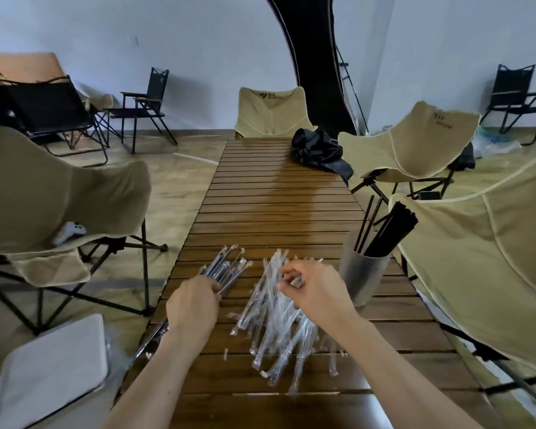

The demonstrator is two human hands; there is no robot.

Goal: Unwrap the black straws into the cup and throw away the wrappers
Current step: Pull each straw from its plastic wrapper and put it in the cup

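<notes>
The table [276, 193] is slatted wood, brown, with a soft sheen toward 12 o'clock. At 6 o'clock lie wrappers [279, 323] of clear, glossy, crinkled plastic film. The cup [361, 278] at 3 o'clock looks like frosted, matt plastic; its straws [387, 232] are matt black. The chairs [415, 140] are tan cloth on black metal frames. A bag [319, 150] at 1 o'clock is black, crumpled and faintly shiny.

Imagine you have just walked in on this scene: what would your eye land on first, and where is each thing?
The heap of clear empty wrappers in the middle of the slatted wooden table, under the right hand. Next, the cup of black straws at the table's right edge, and the bundle of wrapped straws that the left hand holds.
</notes>
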